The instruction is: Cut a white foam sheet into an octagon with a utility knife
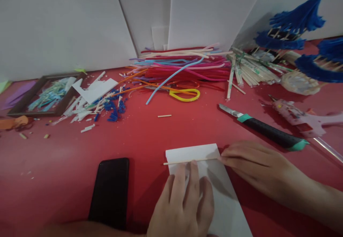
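A thin wooden stick (206, 159) lies across a white sheet of paper (227, 208), just below its far edge. My left hand (182, 205) rests on the paper with its fingers spread, two fingertips pressing against the stick. At the paper's right edge, the fingers of my right hand (257, 167) are pinched together on the stick's right end. Their tips hide that end, and whether they also grip the paper is unclear.
A black phone (109, 190) lies left. Toward the right are a utility knife (268, 131) and a pink glue gun (297, 115). Behind lie yellow-handled scissors (184, 94), pipe cleaners (182, 70), bundled sticks (252, 69), scraps and a brown frame (16, 104). Blue fringed models (297, 19) stand back right.
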Tool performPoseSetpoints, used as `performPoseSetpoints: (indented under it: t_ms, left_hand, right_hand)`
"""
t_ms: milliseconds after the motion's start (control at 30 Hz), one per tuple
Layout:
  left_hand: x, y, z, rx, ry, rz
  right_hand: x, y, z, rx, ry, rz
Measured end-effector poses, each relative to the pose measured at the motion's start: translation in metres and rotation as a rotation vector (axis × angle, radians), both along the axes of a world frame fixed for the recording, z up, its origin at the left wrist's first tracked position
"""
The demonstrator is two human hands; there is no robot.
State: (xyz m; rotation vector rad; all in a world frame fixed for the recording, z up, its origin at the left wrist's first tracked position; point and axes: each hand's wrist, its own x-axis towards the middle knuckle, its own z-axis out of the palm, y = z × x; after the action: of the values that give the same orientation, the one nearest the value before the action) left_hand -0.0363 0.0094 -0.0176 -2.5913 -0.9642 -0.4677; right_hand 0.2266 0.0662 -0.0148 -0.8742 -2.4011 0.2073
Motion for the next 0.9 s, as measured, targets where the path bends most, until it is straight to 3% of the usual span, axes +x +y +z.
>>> performPoseSetpoints:
  t_ms: [900]
  left_hand:
    - [0.0076, 0.0001, -0.0027, 0.021, -0.071, 0.002]
  right_hand:
    - [-0.0052, 0.0037, 0.0059, 0.115, -0.012, -0.005]
